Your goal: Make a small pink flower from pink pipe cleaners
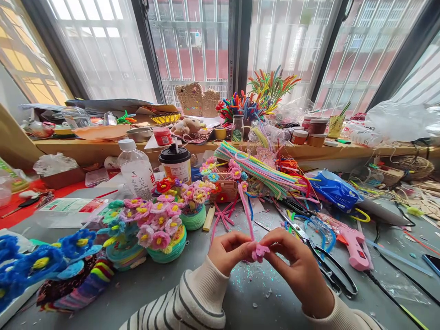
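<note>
Both hands meet low in the middle of the head view, over the grey table. A small pink pipe-cleaner flower [260,252] is pinched between the fingertips of my left hand [231,252] and my right hand [297,263]. From it a fuzzy pink pipe cleaner [246,213] rises towards the back. Fingertips cover part of the flower. Just beyond my left hand lie bent pink pipe cleaners [225,215] and a short wooden stick [208,218]. Black-handled scissors [330,266] rest to the right of my right hand.
Pots of pink flowers [167,250] and blue flowers [41,262] stand at left, near a plastic bottle [136,172] and a lidded cup [175,164]. Behind lies a bundle of pastel pipe cleaners [264,172]. A pink glue gun [355,245] with its cord lies at right. Glitter dots the table.
</note>
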The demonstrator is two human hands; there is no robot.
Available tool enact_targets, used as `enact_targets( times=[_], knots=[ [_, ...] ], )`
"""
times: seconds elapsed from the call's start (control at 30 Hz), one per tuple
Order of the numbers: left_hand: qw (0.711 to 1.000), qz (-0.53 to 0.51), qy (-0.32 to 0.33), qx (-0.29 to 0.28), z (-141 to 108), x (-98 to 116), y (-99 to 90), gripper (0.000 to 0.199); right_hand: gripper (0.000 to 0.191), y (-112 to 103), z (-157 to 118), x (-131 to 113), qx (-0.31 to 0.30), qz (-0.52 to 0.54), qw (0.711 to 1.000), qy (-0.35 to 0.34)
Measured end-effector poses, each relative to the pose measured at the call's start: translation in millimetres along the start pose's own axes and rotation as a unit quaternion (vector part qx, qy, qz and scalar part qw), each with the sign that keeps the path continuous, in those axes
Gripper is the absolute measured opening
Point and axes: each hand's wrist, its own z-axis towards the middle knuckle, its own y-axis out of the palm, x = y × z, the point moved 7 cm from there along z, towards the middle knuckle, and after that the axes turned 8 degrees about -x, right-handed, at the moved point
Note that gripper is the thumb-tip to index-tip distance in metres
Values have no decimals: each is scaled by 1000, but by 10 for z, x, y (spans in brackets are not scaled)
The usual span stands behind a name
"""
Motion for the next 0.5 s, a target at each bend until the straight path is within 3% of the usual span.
enact_targets(
  times=[0.27, 0.5],
  knots=[
    [994, -54, -90, -11, 36, -172, -47, 28, 9, 76, 0, 63, -34, 21, 999, 32],
    [992, -69, -107, -20, 49, -230, -52, 29, 7, 103, -9, 95, -52, 23, 997, 50]
  ],
)
